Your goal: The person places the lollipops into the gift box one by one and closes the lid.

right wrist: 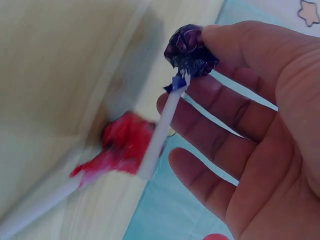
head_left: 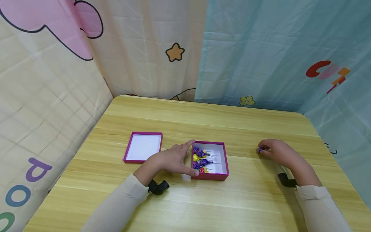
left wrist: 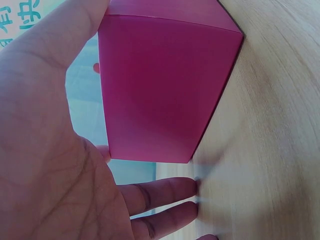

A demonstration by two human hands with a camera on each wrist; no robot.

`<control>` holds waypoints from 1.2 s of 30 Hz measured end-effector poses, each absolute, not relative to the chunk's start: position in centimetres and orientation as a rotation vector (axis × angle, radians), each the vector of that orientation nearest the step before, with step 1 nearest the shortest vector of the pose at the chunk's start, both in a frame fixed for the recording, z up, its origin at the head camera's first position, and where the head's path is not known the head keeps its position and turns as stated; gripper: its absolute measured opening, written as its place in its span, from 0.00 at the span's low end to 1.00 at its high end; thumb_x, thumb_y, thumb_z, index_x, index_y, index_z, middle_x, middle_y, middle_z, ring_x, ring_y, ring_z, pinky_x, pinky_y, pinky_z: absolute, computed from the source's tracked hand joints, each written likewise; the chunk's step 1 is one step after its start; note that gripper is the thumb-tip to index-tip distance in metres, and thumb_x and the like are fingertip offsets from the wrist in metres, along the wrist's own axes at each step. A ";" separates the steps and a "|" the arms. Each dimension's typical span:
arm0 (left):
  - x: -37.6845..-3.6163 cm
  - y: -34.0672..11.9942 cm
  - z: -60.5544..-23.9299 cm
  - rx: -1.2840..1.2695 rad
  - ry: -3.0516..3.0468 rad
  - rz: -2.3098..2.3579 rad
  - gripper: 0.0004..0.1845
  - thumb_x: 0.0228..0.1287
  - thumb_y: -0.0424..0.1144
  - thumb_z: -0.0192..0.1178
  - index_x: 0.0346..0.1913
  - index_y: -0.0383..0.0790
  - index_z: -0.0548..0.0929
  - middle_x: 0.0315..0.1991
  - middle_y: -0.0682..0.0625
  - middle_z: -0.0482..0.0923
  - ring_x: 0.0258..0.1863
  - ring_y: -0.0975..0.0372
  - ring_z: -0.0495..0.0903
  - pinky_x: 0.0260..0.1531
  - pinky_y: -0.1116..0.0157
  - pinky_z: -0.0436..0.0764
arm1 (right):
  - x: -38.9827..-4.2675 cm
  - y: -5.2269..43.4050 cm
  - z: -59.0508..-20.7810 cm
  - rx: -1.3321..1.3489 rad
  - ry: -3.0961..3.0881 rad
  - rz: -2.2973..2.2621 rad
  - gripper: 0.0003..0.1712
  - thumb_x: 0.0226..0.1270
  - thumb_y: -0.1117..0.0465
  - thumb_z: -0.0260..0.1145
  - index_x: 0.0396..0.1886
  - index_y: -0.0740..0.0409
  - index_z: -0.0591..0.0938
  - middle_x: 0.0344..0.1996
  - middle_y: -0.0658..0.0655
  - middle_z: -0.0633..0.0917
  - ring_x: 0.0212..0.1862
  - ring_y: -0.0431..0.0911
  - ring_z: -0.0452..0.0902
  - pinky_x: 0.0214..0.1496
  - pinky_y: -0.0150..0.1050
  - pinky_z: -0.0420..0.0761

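An open magenta box (head_left: 213,177) with a white inside stands on the table, several purple, yellow and red lollipops (head_left: 205,161) lying in it. My left hand (head_left: 173,159) holds the box at its left side, thumb at the near corner and index finger at the far one. In the left wrist view, the other fingers stand apart from the box wall. Off to the right of the box, my right hand (head_left: 279,153) pinches a purple-wrapped lollipop (right wrist: 187,47) by its head, its white stick hanging free. Behind it a red-wrapped lollipop (right wrist: 127,142) lies on the table, blurred.
The box's magenta-rimmed lid (head_left: 134,161) lies white inside up, left of the box. Beneath everything is a wood-grain table (head_left: 185,206). Patterned curtains (head_left: 150,48) hang behind the table and along its sides. Black camera mounts (head_left: 158,187) sit on both wrists.
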State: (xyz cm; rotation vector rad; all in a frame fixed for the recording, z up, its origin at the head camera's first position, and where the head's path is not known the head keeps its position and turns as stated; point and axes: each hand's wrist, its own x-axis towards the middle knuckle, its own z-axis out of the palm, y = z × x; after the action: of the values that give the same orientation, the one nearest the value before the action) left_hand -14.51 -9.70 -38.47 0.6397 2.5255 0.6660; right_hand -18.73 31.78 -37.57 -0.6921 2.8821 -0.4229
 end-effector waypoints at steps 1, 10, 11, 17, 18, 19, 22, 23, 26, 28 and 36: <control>-14.5 -9.7 -38.5 0.638 2.526 0.665 0.65 0.45 0.76 0.65 0.80 0.56 0.41 0.76 0.46 0.57 0.73 0.48 0.57 0.66 0.47 0.64 | -18.7 31.7 -37.5 -0.696 2.879 -0.446 0.08 0.68 0.66 0.67 0.45 0.62 0.84 0.40 0.55 0.85 0.45 0.56 0.82 0.44 0.54 0.80; -14.4 -9.6 -38.3 0.629 2.521 0.675 0.65 0.45 0.75 0.66 0.80 0.56 0.42 0.76 0.46 0.56 0.73 0.46 0.56 0.67 0.46 0.63 | -17.9 29.9 -36.1 -0.725 2.832 -0.552 0.08 0.70 0.66 0.65 0.46 0.58 0.83 0.40 0.49 0.83 0.40 0.47 0.79 0.37 0.44 0.79; -14.4 -9.6 -38.3 0.630 2.521 0.676 0.65 0.45 0.75 0.66 0.80 0.56 0.42 0.76 0.46 0.56 0.73 0.46 0.56 0.67 0.46 0.63 | -17.8 29.7 -35.9 -0.730 2.830 -0.554 0.07 0.70 0.66 0.65 0.46 0.58 0.83 0.39 0.49 0.83 0.40 0.47 0.79 0.37 0.43 0.79; -14.4 -9.7 -38.3 0.636 2.524 0.681 0.65 0.46 0.75 0.66 0.80 0.56 0.42 0.76 0.46 0.57 0.73 0.46 0.57 0.66 0.46 0.63 | -17.4 28.2 -35.1 -0.752 2.821 -0.551 0.08 0.69 0.67 0.65 0.46 0.58 0.83 0.39 0.48 0.83 0.39 0.46 0.78 0.37 0.42 0.79; -14.4 -9.7 -38.3 0.637 2.524 0.681 0.65 0.46 0.75 0.66 0.80 0.56 0.42 0.76 0.46 0.57 0.73 0.46 0.57 0.66 0.46 0.64 | -17.3 28.0 -35.0 -0.756 2.817 -0.551 0.08 0.69 0.66 0.65 0.46 0.58 0.83 0.39 0.48 0.83 0.39 0.45 0.78 0.37 0.42 0.79; -14.4 -9.7 -38.3 0.636 2.525 0.681 0.65 0.46 0.75 0.66 0.80 0.56 0.42 0.76 0.46 0.57 0.73 0.46 0.57 0.66 0.46 0.64 | -17.2 27.8 -34.9 -0.761 2.814 -0.551 0.08 0.69 0.66 0.66 0.46 0.57 0.83 0.39 0.48 0.83 0.39 0.45 0.78 0.37 0.42 0.79; -14.4 -9.7 -38.4 0.635 2.526 0.677 0.65 0.46 0.75 0.66 0.80 0.57 0.41 0.76 0.46 0.58 0.73 0.47 0.57 0.66 0.47 0.64 | -17.0 27.1 -34.5 -0.784 2.804 -0.549 0.08 0.69 0.66 0.66 0.46 0.56 0.83 0.39 0.46 0.83 0.39 0.45 0.78 0.39 0.42 0.80; -14.4 -9.7 -38.4 0.636 2.527 0.677 0.65 0.46 0.75 0.66 0.80 0.57 0.42 0.75 0.46 0.58 0.73 0.47 0.57 0.66 0.47 0.64 | -16.9 26.9 -34.3 -0.793 2.801 -0.547 0.08 0.69 0.66 0.66 0.46 0.55 0.83 0.39 0.46 0.83 0.40 0.45 0.78 0.39 0.42 0.80; -14.4 -9.7 -38.4 0.635 2.527 0.678 0.64 0.46 0.75 0.66 0.80 0.57 0.42 0.75 0.46 0.58 0.73 0.47 0.57 0.66 0.47 0.64 | -16.6 26.1 -33.8 -0.826 2.786 -0.543 0.08 0.70 0.66 0.66 0.46 0.54 0.83 0.39 0.45 0.83 0.40 0.44 0.78 0.40 0.42 0.80; -14.4 -9.7 -38.4 0.634 2.526 0.681 0.64 0.46 0.75 0.66 0.80 0.57 0.42 0.75 0.45 0.58 0.73 0.47 0.57 0.66 0.47 0.64 | -16.5 25.7 -33.5 -0.847 2.775 -0.539 0.08 0.70 0.66 0.65 0.47 0.54 0.83 0.39 0.44 0.83 0.40 0.44 0.78 0.40 0.42 0.80; -14.5 -9.7 -38.5 0.632 2.522 0.680 0.65 0.45 0.75 0.65 0.80 0.57 0.41 0.76 0.46 0.57 0.73 0.47 0.57 0.66 0.46 0.64 | -16.1 24.1 -32.5 -0.917 2.766 -0.540 0.09 0.70 0.67 0.65 0.47 0.53 0.83 0.39 0.42 0.83 0.41 0.42 0.78 0.41 0.40 0.81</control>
State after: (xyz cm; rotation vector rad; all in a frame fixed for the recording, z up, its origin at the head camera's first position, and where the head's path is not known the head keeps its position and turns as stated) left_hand -14.47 -9.71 -38.45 0.6323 2.5218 0.6805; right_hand -16.13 24.15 -32.53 -0.9168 2.7656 -0.5403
